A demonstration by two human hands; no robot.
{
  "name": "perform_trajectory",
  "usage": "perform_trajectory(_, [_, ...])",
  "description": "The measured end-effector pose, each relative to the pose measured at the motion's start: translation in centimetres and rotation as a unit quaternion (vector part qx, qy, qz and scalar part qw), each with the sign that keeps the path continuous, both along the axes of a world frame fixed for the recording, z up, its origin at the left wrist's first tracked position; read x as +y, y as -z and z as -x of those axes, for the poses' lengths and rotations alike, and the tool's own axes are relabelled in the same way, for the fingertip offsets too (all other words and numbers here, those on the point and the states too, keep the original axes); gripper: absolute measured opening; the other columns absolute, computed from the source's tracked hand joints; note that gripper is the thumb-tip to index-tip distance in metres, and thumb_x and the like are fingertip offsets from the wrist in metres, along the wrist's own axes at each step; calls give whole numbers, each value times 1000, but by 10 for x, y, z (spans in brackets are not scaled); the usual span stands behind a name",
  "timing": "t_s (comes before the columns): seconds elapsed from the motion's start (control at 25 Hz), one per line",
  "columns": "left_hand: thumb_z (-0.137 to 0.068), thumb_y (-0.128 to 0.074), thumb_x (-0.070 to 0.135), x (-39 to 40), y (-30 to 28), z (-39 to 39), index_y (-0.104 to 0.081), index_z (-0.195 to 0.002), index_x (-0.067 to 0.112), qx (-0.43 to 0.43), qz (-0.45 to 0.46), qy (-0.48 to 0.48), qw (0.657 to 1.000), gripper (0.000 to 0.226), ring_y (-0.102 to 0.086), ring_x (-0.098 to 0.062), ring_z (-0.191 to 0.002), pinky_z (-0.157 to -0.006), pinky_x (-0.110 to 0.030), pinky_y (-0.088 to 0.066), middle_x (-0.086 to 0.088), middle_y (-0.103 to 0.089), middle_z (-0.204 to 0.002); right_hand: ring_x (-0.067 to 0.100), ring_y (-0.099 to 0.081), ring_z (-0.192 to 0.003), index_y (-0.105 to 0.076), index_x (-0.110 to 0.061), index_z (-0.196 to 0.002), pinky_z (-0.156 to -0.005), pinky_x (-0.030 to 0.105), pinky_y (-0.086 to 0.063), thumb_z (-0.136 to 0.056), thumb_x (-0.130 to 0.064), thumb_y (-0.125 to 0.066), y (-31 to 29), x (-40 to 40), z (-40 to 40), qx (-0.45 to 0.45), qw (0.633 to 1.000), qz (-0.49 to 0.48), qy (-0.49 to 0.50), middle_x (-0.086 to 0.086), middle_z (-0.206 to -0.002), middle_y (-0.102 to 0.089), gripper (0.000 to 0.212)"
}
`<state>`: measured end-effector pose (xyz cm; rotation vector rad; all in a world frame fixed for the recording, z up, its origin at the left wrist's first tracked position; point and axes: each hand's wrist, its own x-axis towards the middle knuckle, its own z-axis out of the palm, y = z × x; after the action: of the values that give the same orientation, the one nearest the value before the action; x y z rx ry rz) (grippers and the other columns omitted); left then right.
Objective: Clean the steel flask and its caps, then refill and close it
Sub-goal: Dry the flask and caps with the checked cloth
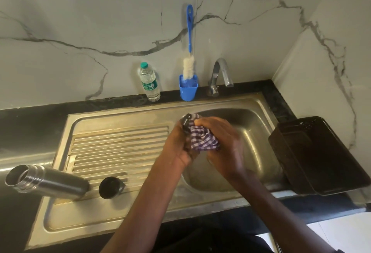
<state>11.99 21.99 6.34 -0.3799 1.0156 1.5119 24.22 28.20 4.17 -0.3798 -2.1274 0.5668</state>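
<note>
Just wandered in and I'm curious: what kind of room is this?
Most likely a home kitchen. There is a steel sink with a ribbed draining board, a tap against a marble-look wall, and a bottle brush standing in a blue cup on the dark counter.

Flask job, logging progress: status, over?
Left hand grips small dark cap; right hand wipes it with checked cloth. Flask open, on its side.

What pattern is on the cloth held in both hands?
The cloth has a purple-and-white check pattern, seen in the head view.
</note>
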Motion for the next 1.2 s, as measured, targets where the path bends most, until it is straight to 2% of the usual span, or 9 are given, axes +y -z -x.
perform_trajectory(0.2, [-107, -51, 36, 1, 22, -7, -71, -96, 10, 152, 33, -80, 985, 34, -71, -23, -78, -72, -39, -55, -6, -74, -82, 21, -71, -110, -75, -3, -115, -94, 37, -59, -81, -5, -86, -11, 6, 7, -55, 996, -3, -73, 6, -114, -76, 37])
perform_trajectory(0.36, [-99, -50, 36, -10, 43, 1, -50, -70, 24, 541, 72, -36, 837, 31, -46, -11, -60, -58, -34, -40, 12, -51, -59, 3, -68, -86, -74, -17, -114, -79, 20, -57, -87, -1, -71, -46, 20, 30, -194, 966, 169, 29, -9, -95, -73, 31])
perform_trajectory(0.44, [-97, -50, 41, -18, 43, 2, -43, -70, 26, 610, 34, 5, 792, 32, -42, -8, -61, -56, -32, -38, 14, -47, -61, 5, -66, -89, -71, -17, -116, -75, 14, -49, -92, -10, -73, -51, 39, 35, -278, 936, 214, 16, -10, -96, -70, 25])
perform_trajectory(0.56, [-106, -50, 25, -17, 32, -6, -46, -72, 21, 537, 16, -34, 842, 34, -42, -4, -55, -49, -20, -37, 15, -48, -58, 2, -65, -89, -69, -14, -114, -74, 18, -48, -92, -13, -75, -63, 50, 32, -291, 916, 273, -46, -8, -95, -70, 22])
perform_trajectory(0.64, [-108, -46, 25, -10, 28, -4, -52, -74, 21, 330, 11, -26, 943, 35, -37, -4, -42, -37, -18, -29, 11, -47, -52, -4, -64, -88, -70, -14, -104, -81, 16, -51, -91, -3, -72, -70, 46, 32, -283, 938, 177, -95, -12, -90, -68, 17])
perform_trajectory(0.72, [-108, -45, 34, -12, 29, 1, -54, -78, 23, 205, -25, 16, 978, 33, -27, -5, -37, -35, -20, -16, 8, -39, -50, -13, -60, -83, -65, -27, -95, -82, 7, -46, -89, 0, -70, -72, 45, 38, -283, 941, 133, -128, -22, -85, -62, 28])
perform_trajectory(0.88, [-106, -43, 26, -12, 25, -7, -53, -79, 22, 246, -2, -64, 967, 29, -32, -8, -40, -37, -21, -23, 4, -39, -54, 2, -67, -89, -62, -31, -97, -76, 22, -52, -92, -12, -74, -72, 43, 37, -196, 859, 469, -56, -8, -95, -70, 23])
perform_trajectory(1.0, [-105, -48, 24, -6, 13, -10, -53, -76, 19, 420, 64, -202, 883, 29, -45, -8, -59, -55, -27, -40, 3, -49, -66, 21, -70, -97, -64, -16, -112, -78, 33, -56, -91, -7, -73, -59, 23, 33, -100, 745, 660, 16, 6, -104, -72, 24])
perform_trajectory(1.2, [-105, -45, 34, -23, 27, 2, -44, -83, 20, 812, 187, -123, 539, 26, -32, -2, -43, -45, -12, -19, 16, -37, -56, 26, -71, -82, -64, 2, -109, -71, 38, -57, -91, 5, -64, -46, -6, 25, -40, 547, 836, 21, 15, -90, -75, 18])
